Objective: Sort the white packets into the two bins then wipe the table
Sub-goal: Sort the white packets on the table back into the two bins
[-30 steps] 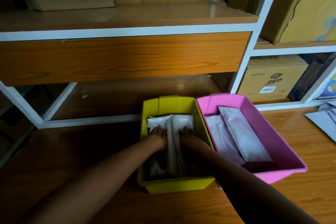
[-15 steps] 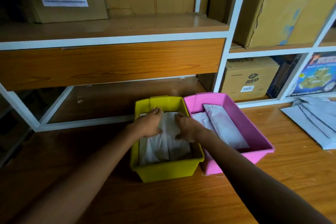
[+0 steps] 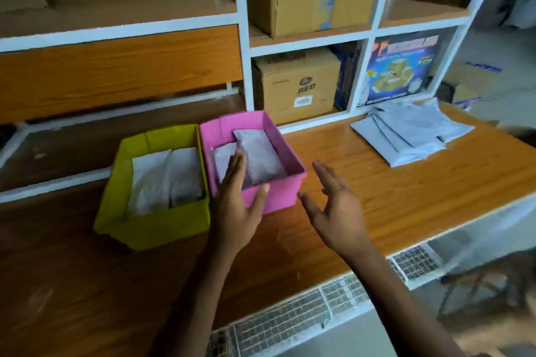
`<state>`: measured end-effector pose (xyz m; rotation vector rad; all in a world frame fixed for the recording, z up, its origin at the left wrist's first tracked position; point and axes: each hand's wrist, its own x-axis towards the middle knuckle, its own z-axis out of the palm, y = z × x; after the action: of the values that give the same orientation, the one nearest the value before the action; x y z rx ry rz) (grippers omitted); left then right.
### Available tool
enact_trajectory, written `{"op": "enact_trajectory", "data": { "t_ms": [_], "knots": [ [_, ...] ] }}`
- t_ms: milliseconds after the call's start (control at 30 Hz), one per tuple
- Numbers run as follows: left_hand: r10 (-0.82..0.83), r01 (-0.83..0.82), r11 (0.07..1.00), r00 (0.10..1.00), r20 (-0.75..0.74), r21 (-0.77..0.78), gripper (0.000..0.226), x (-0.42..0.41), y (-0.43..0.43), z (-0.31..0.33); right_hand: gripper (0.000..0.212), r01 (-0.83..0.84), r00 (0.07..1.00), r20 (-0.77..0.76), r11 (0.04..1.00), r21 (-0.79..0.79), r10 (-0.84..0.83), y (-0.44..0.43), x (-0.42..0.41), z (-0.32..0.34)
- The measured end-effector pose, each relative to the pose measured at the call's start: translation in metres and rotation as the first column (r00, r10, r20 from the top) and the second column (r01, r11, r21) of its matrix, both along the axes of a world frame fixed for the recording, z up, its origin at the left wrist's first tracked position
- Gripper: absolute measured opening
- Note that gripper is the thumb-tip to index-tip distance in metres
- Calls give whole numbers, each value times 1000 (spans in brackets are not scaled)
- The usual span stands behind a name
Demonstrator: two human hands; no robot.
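Left hand [image 3: 236, 206]: held flat, fingers straight and close together, nothing gripped; the fingertips are laid over the near edge of the pink bin and the thumb is set in front of its front wall, though contact cannot be confirmed
Right hand [image 3: 333, 209]: spread wide with the palm turned inward, nothing held; it is poised above the table [image 3: 406, 197]
Pink bin [image 3: 278, 194]: placed just beyond the left hand and just left of the right hand; two white packets [image 3: 258, 156] are seen lying inside, one partly over the other
Yellow bin [image 3: 150, 229]: set just left of the left hand, side by side with the pink bin; two more packets [image 3: 165, 177] are seen laid flat in it
Loose packets [image 3: 406, 133]: a fanned pile is left on the table, beyond and to the right of the right hand, well apart from both hands; an exact count cannot be made
Done: both bins have been given packets, so sorting is judged to be under way
Left: the loose pile is to be divided between the bins, then the table is to be wiped
Wiping: judged not yet begun; no cloth is seen near either hand
Next step: a reach by the right hand toward the pile is judged likely to be needed
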<state>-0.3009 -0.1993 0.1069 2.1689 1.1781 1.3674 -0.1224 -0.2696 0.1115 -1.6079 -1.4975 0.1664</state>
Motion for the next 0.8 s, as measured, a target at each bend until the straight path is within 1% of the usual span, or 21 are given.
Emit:
{"op": "enact_trajectory", "data": {
  "t_ms": [100,200,267,400,500,633,800],
  "knots": [
    [-114,114,993,994,6,-42,68,56,-36,-18,66,79,997,-22,995,-56,-80,-44,54,-23],
    [-203,199,972,979,-27,-126,69,101,-65,-39,68,111,993,-21,985,-128,-115,-84,101,-44],
    [-253,242,953,966,-46,-180,69,124,-82,-55,68,137,990,-5,977,-161,-140,-106,126,-57],
    [-344,313,908,937,-68,-279,69,156,-104,-86,68,211,975,-28,955,-209,-221,-134,166,-73],
    [-365,323,893,927,-86,-313,70,176,-106,-101,69,238,965,-51,941,-242,-257,-140,194,-85],
    [-356,310,888,931,-84,-339,71,208,-91,-109,68,255,962,-26,929,-268,-271,-132,230,-98],
    [-326,281,909,940,-104,-309,69,263,-50,-108,66,244,966,-14,930,-275,-258,-96,275,-107]
  ]
}}
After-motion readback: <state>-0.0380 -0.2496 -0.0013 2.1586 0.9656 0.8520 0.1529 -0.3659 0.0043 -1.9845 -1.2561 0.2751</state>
